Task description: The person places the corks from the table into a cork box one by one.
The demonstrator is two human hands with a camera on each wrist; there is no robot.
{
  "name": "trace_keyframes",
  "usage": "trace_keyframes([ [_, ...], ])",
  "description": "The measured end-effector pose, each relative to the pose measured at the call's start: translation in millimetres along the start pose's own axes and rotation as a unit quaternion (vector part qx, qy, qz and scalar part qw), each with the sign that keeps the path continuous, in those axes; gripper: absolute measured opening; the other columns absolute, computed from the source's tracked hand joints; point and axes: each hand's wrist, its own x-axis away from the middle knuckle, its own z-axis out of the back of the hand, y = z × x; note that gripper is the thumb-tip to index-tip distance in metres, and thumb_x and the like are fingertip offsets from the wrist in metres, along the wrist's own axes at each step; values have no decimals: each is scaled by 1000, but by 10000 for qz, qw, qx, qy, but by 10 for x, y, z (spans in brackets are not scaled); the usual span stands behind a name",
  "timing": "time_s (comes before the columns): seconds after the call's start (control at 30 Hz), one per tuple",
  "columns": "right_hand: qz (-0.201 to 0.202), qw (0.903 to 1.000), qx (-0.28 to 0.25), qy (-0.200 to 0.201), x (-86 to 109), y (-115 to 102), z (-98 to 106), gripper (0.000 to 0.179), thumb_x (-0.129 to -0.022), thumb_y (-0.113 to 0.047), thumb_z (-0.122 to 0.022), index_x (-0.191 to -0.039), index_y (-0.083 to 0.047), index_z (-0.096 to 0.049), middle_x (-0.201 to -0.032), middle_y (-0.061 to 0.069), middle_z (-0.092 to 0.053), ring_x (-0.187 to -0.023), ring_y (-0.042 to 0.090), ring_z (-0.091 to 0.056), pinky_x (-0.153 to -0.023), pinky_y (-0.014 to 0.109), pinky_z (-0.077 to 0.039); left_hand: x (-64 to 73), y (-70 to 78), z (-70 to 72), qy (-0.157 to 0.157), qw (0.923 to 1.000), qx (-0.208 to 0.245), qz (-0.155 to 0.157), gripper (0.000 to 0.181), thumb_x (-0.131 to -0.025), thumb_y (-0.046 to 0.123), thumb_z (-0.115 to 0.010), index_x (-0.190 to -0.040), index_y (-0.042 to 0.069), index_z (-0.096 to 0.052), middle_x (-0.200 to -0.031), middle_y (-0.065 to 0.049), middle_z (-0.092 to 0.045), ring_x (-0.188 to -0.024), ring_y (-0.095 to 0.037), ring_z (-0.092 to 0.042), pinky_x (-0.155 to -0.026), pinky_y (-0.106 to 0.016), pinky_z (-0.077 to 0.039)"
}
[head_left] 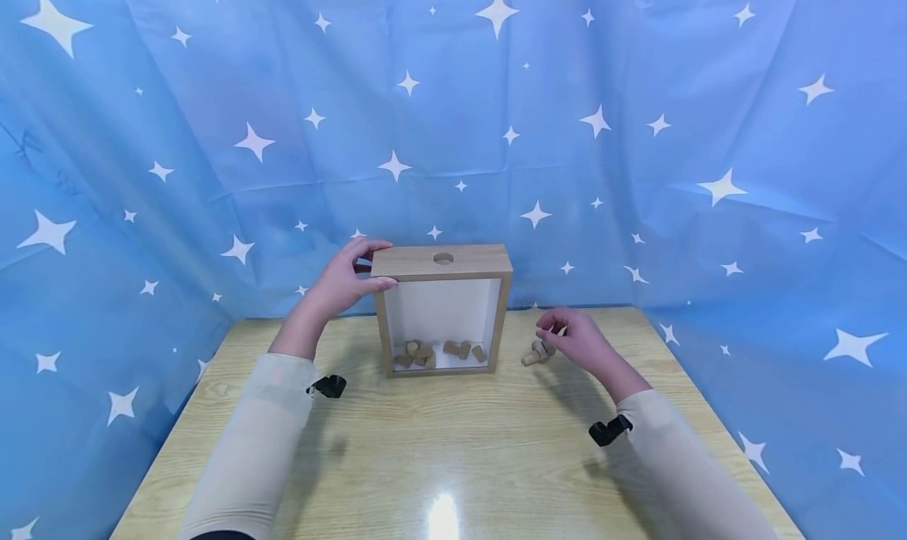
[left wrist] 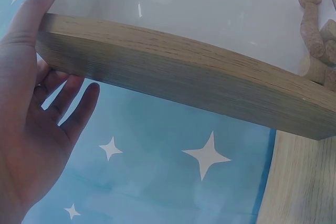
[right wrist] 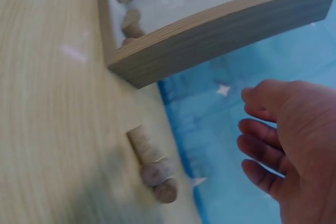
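Note:
A wooden frame box point(head_left: 441, 266) with a clear front and a round hole in its top stands upright toward the back of the table. My left hand point(head_left: 342, 282) grips its upper left corner, thumb on the front edge and fingers at the back; the left wrist view shows the same hand point(left wrist: 39, 103) with some fingers off the wood. Several wine corks point(head_left: 425, 356) lie along the bottom inside. Right of the box, a small group of loose corks point(right wrist: 152, 171) rests on the table. Above them hovers my right hand point(head_left: 577, 342), its fingers loosely bent, nothing visible between them.
The light wood-grain table point(head_left: 425, 445) ends at a blue curtain with white stars point(head_left: 453, 131), which hangs close behind the box and along both sides. Black cameras sit on the left wrist point(head_left: 329, 386) and the right wrist point(head_left: 609, 430).

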Motion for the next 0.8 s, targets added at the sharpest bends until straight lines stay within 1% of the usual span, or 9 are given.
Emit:
trace_keyframes([
  [0.13, -9, 9999, -48, -133, 26, 85, -82, 12, -104, -10, -78, -114, -3, -79, -105, 6, -73, -93, 22, -66, -71, 34, -55, -2, 2, 3, 4, 10000, 37, -18, 76, -93, 41, -93, -159, 20, -59, -149, -8, -56, -135, -40, -58, -109, -58, -54],
  [0.27, 42, 9995, -135, -279, 68, 141, -170, 14, -103, -7, -78, -115, -1, -78, -106, 9, -72, -93, 24, -66, -73, 34, -55, -2, 12, 3, 8, 10000, 42, -32, 76, -93, 37, -93, -158, 19, -59, -146, -9, -57, -133, -40, -59, -109, -57, -54],
  [0.4, 100, 9991, -107, -387, 89, 172, -254, 18, -100, -4, -80, -117, 2, -76, -107, 13, -72, -92, 21, -65, -77, 34, -56, -5, 18, 3, 18, 10000, 37, -37, 75, -94, 36, -93, -158, 18, -60, -145, -9, -58, -132, -40, -59, -110, -57, -53],
  [0.53, 93, 9987, 11, -492, 91, 205, -317, 23, -100, -4, -82, -119, 6, -75, -108, 15, -72, -92, 20, -65, -79, 35, -56, 0, 24, 4, 6, 10000, 34, -3, 76, -94, 37, -93, -159, 18, -59, -149, -8, -56, -133, -38, -59, -111, -57, -53],
  [0.67, 85, 9984, 18, -564, 94, 233, -354, 22, -101, -4, -81, -120, 5, -76, -110, 14, -71, -93, 21, -66, -79, 36, -57, 5, 25, 4, -18, 10000, 15, 32, 77, -94, 38, -92, -160, 16, -58, -153, -8, -53, -134, -37, -58, -111, -58, -52],
  [0.8, 26, 9982, -4, -597, 90, 268, -388, 23, -102, -6, -80, -121, 6, -76, -110, 15, -70, -93, 21, -66, -78, 36, -57, 9, 22, 4, 6, 10000, -52, 28, 76, -95, 39, -92, -160, 18, -58, -154, -8, -54, -135, -36, -58, -112, -57, -52],
])
